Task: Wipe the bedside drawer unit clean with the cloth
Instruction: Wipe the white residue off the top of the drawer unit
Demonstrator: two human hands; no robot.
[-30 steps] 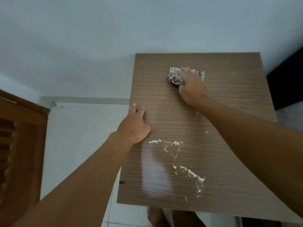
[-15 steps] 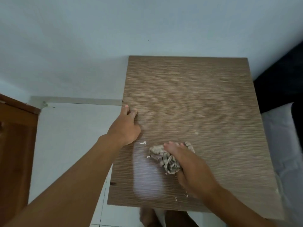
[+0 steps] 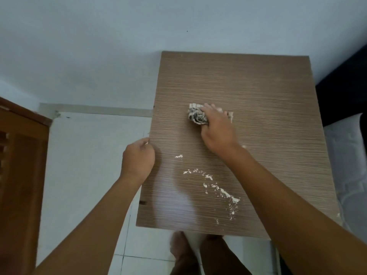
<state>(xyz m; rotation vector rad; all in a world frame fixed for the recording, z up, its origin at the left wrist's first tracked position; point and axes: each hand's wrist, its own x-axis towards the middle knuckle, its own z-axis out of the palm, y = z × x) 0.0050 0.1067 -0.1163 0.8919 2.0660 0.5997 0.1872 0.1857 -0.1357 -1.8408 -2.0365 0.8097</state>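
The bedside drawer unit (image 3: pixel 268 92) shows only its brown wood-grain top, seen from above. My right hand (image 3: pixel 216 129) presses a crumpled patterned cloth (image 3: pixel 195 115) onto the middle of that top. White crumbs and powder (image 3: pixel 220 190) lie in a curved trail on the near part of the top, in front of the cloth. My left hand (image 3: pixel 138 158) sits at the unit's left edge with its fingers curled over that edge. The drawers themselves are hidden below the top.
A pale wall stands behind the unit. A brown wooden door (image 3: pixel 17 175) is at the far left, white floor tiles (image 3: pixel 89 165) lie between it and the unit. A bed with light bedding (image 3: pixel 349 165) borders the right side. My feet (image 3: pixel 180 249) show below the front edge.
My right hand swept the cloth from the far part of the top to the near edge, then back up to the middle. My left hand slid from flat on the top to the left edge.
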